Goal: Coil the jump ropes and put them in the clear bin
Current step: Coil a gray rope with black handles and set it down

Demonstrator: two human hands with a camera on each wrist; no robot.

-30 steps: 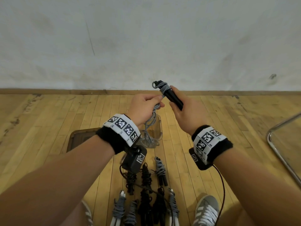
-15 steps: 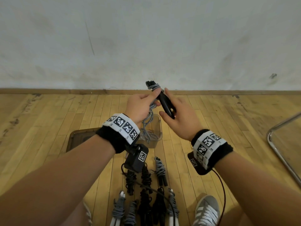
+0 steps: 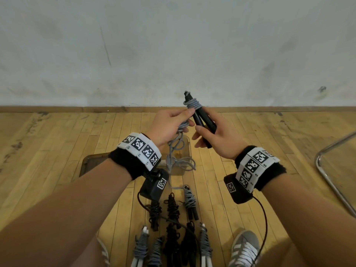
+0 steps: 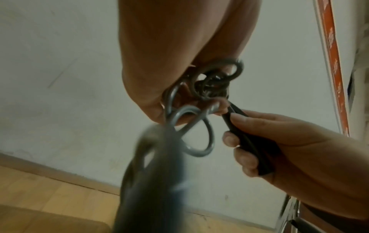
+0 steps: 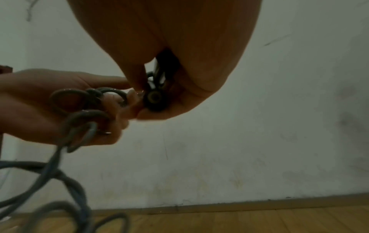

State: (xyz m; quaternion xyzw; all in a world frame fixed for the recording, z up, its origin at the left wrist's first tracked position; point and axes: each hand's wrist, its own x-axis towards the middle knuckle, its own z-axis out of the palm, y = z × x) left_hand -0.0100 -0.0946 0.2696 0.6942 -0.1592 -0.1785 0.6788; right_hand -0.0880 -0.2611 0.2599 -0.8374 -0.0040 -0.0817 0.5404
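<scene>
Held up in front of the wall, directly above the clear bin [image 3: 180, 151]: a pair of black handles [image 3: 202, 120] with a few turns of grey cord [image 3: 192, 104] wound near their top. Gripped in the right hand [image 3: 215, 137], fingers curled round the lower half of the handles. Pinched in the left hand [image 3: 169, 126], just left of the handles: the loose cord, its slack hanging in limp loops down to the bin. Judged light, soft and floppy in the cord, stiff only at the handles, and likely to spring loose unless kept taut. Best taken by the handles with one hand, cord fed close to the winding with the other. Laid on the floor short of the bin, toward the feet: several wound rope bundles [image 3: 189, 202].
</scene>
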